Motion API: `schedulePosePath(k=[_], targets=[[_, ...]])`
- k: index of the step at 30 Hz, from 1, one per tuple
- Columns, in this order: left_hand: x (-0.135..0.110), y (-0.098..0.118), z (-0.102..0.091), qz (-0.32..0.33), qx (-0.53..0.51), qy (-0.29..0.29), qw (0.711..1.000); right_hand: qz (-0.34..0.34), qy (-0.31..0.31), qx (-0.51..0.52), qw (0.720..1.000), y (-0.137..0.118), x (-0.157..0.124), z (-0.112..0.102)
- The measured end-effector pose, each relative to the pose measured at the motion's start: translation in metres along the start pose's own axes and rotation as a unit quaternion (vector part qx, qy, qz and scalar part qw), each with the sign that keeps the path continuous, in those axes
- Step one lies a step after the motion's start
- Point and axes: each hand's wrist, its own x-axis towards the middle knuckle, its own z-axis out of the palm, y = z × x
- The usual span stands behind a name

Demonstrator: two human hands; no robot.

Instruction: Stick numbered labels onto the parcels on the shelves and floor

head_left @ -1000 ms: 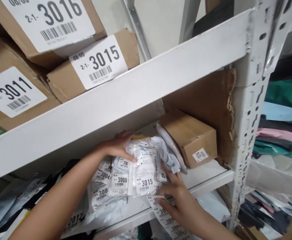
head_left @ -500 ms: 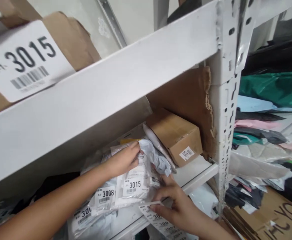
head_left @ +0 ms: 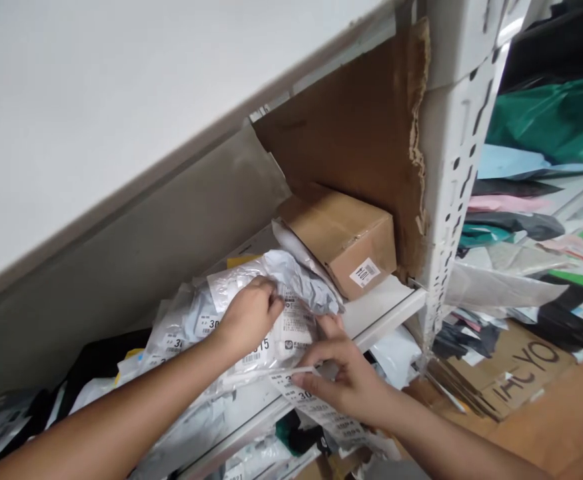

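My left hand (head_left: 248, 317) is curled over the top of a clear plastic parcel (head_left: 291, 327) with a numbered white label, which stands among several other bagged parcels (head_left: 181, 327) on a white metal shelf (head_left: 376, 313). My right hand (head_left: 344, 377) pinches a long strip of white numbered labels (head_left: 321, 410) that hangs over the shelf's front edge, its fingertips touching the parcel's lower right corner. A crumpled pale blue-grey bag (head_left: 296, 277) lies just behind the parcel.
A brown cardboard box (head_left: 344, 237) with a small label sits at the shelf's right end against a torn cardboard sheet (head_left: 351, 127). A perforated white upright (head_left: 454, 167) stands on the right. Beyond it lie stacked coloured bags (head_left: 546, 133) and flattened cardboard (head_left: 516, 373) on the floor.
The view has dropped and moved closer, so the upper shelf's boxes are out of sight. My left hand has slid to the parcel's top and partly covers its label. My right hand has stayed on the label strip.
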Motion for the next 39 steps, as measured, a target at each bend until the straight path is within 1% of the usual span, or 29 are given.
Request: schedulePosePath(k=[4, 7, 13, 16, 19, 24, 27, 33, 39], targets=[[-0.010, 0.003, 0.011, -0.006, 0.067, 0.016, 0.998, -0.006, -0.004, -0.006, 1.000, 0.002, -0.001, 0.000], [-0.012, 0.002, 0.018, -0.008, 0.082, 0.040, 0.996, -0.011, 0.005, -0.010, 1.000, 0.002, -0.002, -0.001], [-0.011, -0.002, 0.018, -0.050, 0.066, 0.075, 0.994, -0.012, 0.011, -0.018, 1.000, 0.003, -0.004, -0.001], [-0.012, -0.004, 0.017, -0.059, 0.055, 0.091, 0.993, -0.020, 0.020, -0.028, 0.999, 0.004, -0.004, 0.000], [-0.016, -0.006, 0.016, -0.066, 0.037, 0.098, 0.992, -0.023, 0.017, -0.031, 0.999, 0.005, -0.005, 0.000], [-0.025, -0.007, 0.012, -0.042, 0.016, 0.100, 0.994, -0.016, 0.019, -0.028, 0.999, 0.005, -0.005, 0.002], [-0.028, -0.007, 0.012, -0.041, 0.002, 0.104, 0.994, -0.023, 0.017, -0.029, 0.999, 0.005, -0.005, 0.003], [-0.030, -0.009, 0.013, -0.029, -0.024, 0.124, 0.992, -0.020, 0.013, -0.022, 0.999, 0.004, -0.005, 0.003], [-0.031, -0.011, 0.016, -0.024, -0.049, 0.127, 0.990, -0.005, 0.014, -0.008, 1.000, 0.006, -0.002, 0.001]])
